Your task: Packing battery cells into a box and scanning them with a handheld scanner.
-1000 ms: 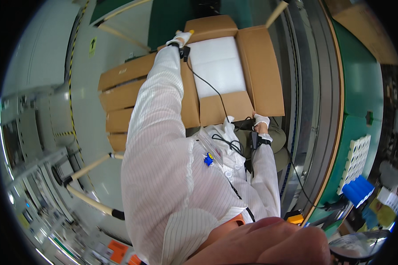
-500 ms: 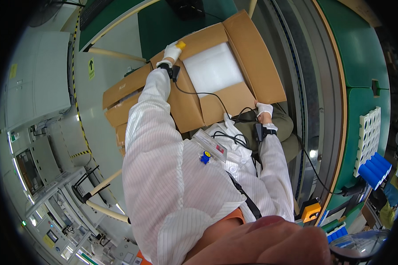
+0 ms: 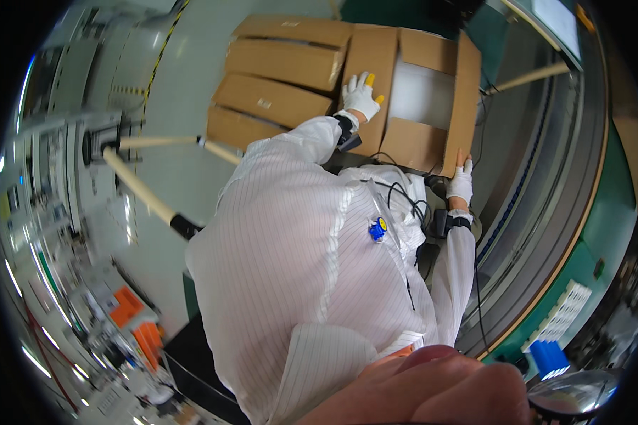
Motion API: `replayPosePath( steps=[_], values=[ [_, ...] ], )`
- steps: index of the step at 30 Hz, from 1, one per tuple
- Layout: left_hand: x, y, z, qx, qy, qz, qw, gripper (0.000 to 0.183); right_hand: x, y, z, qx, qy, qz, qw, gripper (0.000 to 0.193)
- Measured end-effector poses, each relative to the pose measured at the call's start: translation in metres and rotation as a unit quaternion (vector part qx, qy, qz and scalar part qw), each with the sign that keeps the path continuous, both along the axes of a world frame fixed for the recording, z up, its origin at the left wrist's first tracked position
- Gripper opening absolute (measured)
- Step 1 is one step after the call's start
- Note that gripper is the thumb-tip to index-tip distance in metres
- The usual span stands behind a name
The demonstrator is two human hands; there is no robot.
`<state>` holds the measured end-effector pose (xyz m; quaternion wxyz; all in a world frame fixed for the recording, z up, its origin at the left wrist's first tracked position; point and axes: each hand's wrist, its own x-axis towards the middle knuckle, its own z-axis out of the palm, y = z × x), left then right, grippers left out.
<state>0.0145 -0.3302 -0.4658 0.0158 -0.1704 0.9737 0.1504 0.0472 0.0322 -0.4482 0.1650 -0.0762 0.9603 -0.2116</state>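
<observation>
An opened cardboard box (image 3: 416, 146) lies before me, with a flat white sheet (image 3: 420, 94) showing between its flaps. My left hand (image 3: 361, 97), in a white glove with yellow fingertips, lies spread on the wide left flap (image 3: 371, 57). At the near right corner, my right hand (image 3: 461, 183) rests against the outer side of the right flap (image 3: 465, 99). Its glove leaves some fingertips bare, and its fingers stretch upward along the cardboard. The right flap stands raised and looks narrow from here. Both wrists carry black strapped devices with cables.
Several closed cardboard boxes (image 3: 276, 95) lie side by side to the left. A grey metal conveyor rail (image 3: 528, 205) runs along the right, beside a green bench (image 3: 602, 262) with a white holed rack (image 3: 560, 315). Beige tube framing (image 3: 145, 185) stands at the left.
The view has turned, bringing more boxes in at left. My left hand has come from the box's far left edge onto the left flap. The right flap is more upright, my right hand against it.
</observation>
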Motion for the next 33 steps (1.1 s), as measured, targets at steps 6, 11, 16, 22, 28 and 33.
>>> replayPosePath(
  steps=[6,11,16,22,28,33],
  values=[
    [0.068,-0.064,-0.051,0.213,-0.167,0.349,0.897,0.064,-0.013,0.006,0.007,0.074,-0.056,0.055,0.994,0.097],
    [0.051,-0.046,-0.047,0.194,-0.240,0.195,0.931,0.063,-0.026,0.011,-0.008,0.094,-0.123,0.000,0.988,0.070],
    [0.036,0.003,0.038,0.260,0.013,0.137,0.956,0.050,-0.020,0.039,-0.049,-0.063,-0.086,-0.099,0.989,0.057],
    [-0.010,0.078,0.078,0.107,0.135,0.064,0.983,0.020,-0.021,-0.001,-0.053,-0.316,-0.091,-0.276,0.903,0.070],
    [-0.022,0.100,-0.001,0.126,-0.112,-0.119,0.978,0.051,-0.020,-0.038,-0.027,-0.132,-0.046,-0.244,0.960,0.091],
    [0.012,0.101,-0.009,0.176,-0.110,-0.045,0.977,0.083,-0.008,-0.006,-0.096,-0.206,-0.102,-0.392,0.891,0.101]
  ],
)
